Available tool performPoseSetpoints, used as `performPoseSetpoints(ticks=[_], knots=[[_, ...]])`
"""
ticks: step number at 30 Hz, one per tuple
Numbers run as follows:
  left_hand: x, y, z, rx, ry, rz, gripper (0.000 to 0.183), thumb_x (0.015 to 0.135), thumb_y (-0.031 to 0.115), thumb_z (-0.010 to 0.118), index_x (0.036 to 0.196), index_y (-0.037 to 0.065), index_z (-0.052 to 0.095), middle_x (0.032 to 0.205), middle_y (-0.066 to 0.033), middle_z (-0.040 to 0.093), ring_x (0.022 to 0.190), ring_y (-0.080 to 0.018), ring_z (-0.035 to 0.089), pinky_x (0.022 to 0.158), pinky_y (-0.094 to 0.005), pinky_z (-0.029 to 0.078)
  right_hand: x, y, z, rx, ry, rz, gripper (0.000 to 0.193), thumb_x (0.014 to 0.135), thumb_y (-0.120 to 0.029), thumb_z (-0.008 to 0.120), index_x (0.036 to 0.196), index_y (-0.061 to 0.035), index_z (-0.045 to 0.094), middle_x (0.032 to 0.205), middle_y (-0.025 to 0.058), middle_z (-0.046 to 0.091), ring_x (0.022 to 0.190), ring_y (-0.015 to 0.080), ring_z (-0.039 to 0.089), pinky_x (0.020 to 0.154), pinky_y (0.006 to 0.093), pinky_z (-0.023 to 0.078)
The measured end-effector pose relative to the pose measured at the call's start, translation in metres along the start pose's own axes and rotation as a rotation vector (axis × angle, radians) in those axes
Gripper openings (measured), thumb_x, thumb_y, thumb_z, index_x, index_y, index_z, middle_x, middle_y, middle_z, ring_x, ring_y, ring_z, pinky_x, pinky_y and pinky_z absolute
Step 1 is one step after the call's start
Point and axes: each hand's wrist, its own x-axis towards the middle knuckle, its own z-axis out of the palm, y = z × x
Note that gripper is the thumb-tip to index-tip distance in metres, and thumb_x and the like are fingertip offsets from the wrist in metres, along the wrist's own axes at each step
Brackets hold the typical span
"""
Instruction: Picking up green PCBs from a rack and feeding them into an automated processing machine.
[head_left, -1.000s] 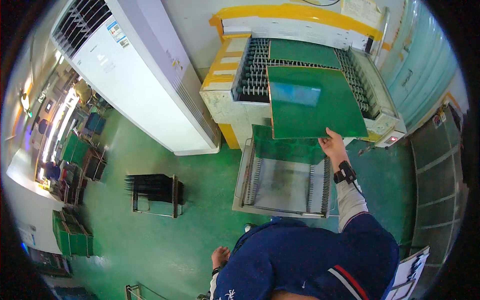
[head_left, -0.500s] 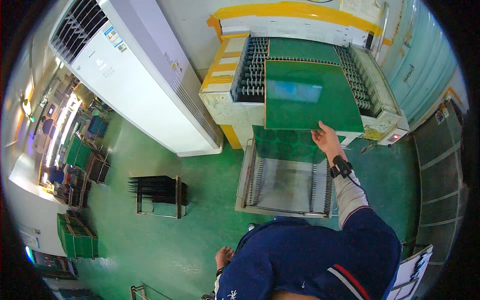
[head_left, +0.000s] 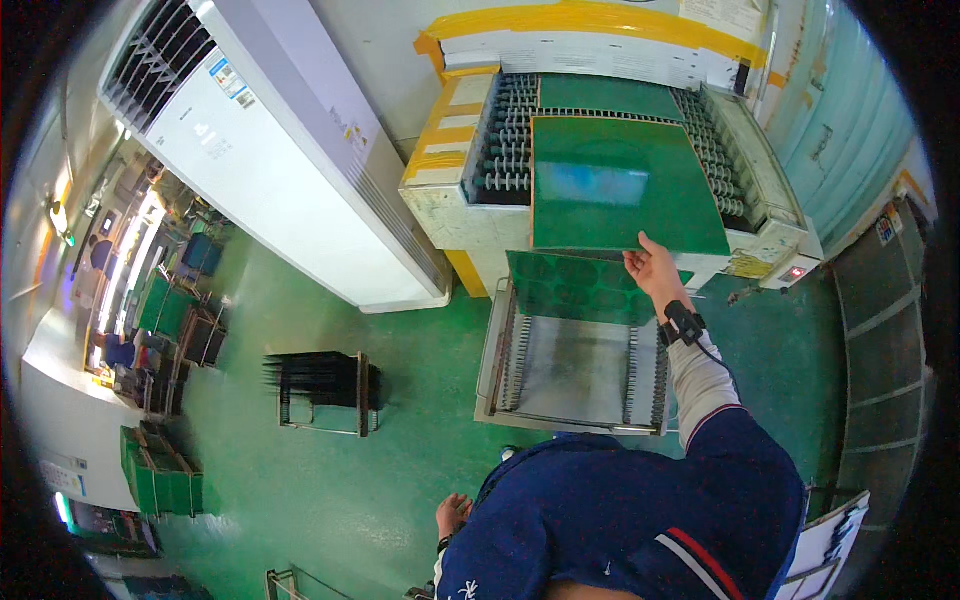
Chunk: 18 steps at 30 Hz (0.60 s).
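My right hand (head_left: 652, 268) grips the near edge of a glossy green panel (head_left: 630, 190), thumb on top and fingers below. The panel slopes over the front of a roller conveyor machine (head_left: 505, 150), its far part on the rollers. Farther in, another green panel (head_left: 610, 97) lies on the rollers. Beneath the held panel, a green sheet with dark round patterns (head_left: 575, 290) stands at the far end of a slotted metal rack (head_left: 497, 350). My left hand (head_left: 453, 512) hangs low beside my body, fingers curled, with nothing visible in it.
A tall white air conditioner (head_left: 270, 170) stands left of the machine. On the green floor sits a small rack (head_left: 362, 395) of dark sheets. Green stacks (head_left: 165, 480) line the far left. A grey panelled partition (head_left: 875, 370) is at the right.
The held panel's near edge and my right hand have moved slightly up and away from me. My left hand stays low beside my body.
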Motion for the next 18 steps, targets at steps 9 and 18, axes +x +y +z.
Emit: performPoseSetpoints(ticks=[9,18], knots=[[-0.007,-0.006,0.003,-0.368,0.081,-0.114,0.041,0.088,0.016,0.058,0.123,-0.002,0.045,0.115,-0.0209,0.057,0.091,-0.0346,0.062,0.071,-0.0411,0.053,0.007,-0.004,0.002,0.006,-0.030,-0.008,0.028,0.083,-0.025,0.069,0.091,-0.0059,0.051,0.084,0.0108,0.057,0.080,0.0252,0.058,0.071,0.0352,0.048],[-0.003,-0.020,0.000,-0.345,0.052,-0.067,0.040,0.088,0.016,0.057,0.121,-0.003,0.045,0.116,-0.0213,0.057,0.094,-0.0349,0.061,0.074,-0.0419,0.053,0.022,-0.006,0.003,0.026,-0.003,0.005,0.026,0.084,-0.026,0.068,0.090,-0.0061,0.052,0.084,0.0102,0.058,0.082,0.0248,0.058,0.072,0.0354,0.047]])
